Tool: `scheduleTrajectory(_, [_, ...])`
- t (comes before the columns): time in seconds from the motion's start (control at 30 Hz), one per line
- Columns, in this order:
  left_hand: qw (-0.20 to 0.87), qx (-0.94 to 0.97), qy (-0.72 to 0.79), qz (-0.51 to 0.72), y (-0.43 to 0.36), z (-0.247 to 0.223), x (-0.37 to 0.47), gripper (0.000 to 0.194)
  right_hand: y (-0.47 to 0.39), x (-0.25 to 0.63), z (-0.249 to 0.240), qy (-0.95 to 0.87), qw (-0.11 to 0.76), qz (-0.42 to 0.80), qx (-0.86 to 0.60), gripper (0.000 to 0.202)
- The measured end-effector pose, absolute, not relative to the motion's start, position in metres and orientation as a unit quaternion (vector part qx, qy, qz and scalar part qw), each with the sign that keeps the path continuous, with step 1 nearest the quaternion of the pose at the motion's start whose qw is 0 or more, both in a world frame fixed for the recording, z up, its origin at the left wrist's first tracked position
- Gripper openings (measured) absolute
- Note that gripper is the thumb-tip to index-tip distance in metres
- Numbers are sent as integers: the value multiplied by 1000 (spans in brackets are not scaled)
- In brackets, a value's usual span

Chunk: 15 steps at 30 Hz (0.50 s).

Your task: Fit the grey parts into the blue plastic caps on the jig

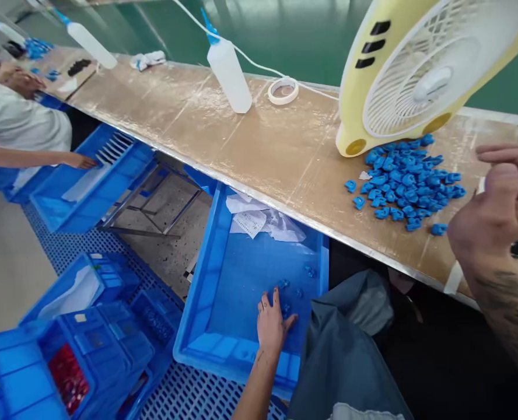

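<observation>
My left hand (271,324) reaches into a large blue tray (233,280) below the table edge, its fingers spread beside a few small blue parts (286,308). Nothing shows in its grasp. Crumpled white papers (250,221) lie at the tray's far end. At the right, my right hand (499,204) is raised over the table with its fingers bent together; whether something small is between them is hidden. Left of that hand, a pile of blue plastic parts (410,181) lies on the tabletop, in front of a yellow and white fan (434,81).
The brown table (259,140) holds a white bottle (230,73), a tape roll (283,91) and a cable. At the far left a person's hand (79,161) is at another blue tray (90,195). Blue bins (105,338) stand on the floor at lower left.
</observation>
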<state>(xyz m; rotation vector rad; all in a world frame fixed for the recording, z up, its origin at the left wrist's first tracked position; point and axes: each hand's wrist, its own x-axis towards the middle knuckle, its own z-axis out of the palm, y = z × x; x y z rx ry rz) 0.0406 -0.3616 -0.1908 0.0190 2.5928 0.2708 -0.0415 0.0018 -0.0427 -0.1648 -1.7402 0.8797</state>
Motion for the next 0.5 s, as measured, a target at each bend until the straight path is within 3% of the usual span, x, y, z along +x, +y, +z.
scheduleTrajectory(0.07, [251, 33, 963, 98, -354, -190, 22, 68, -36, -36, -39, -795, 474, 376, -42, 28])
scheduleTrajectory(0.17, [248, 91, 959, 102, -335, -191, 2, 61, -113, -35, -57, -923, 73, 349, 147, 19])
scheduleTrajectory(0.23, [261, 129, 951, 106, -326, -193, -3, 48, -160, -39, -81, -944, -221, 169, 178, 16])
scheduleTrajectory(0.33, [276, 132, 947, 98, -328, -193, 0, 29, -201, -44, -123, -940, -295, 80, 149, 24])
scheduleTrajectory(0.5, [297, 29, 953, 60, -358, -183, 23, 32, -212, -42, -172, -914, -372, 23, 159, 27])
